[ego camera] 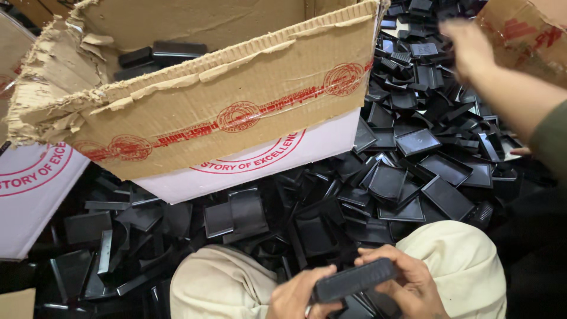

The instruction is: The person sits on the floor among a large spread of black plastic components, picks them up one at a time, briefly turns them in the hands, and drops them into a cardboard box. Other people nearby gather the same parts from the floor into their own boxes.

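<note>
Black trays [413,171] below; left hand [295,295] and right hand [407,283] grip ribbed part [353,280] lengthwise, left-to-right.

Black ribbed rectangular plastic part [354,280], tilted, gripped at both ends, above the lap

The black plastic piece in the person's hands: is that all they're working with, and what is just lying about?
In hand:
- black ribbed plastic piece, held between the left hand and right hand

Lying about:
- heap of black plastic trays on the floor
- torn cardboard box with a few black parts inside
- another person's arm, reaching over the heap
</note>
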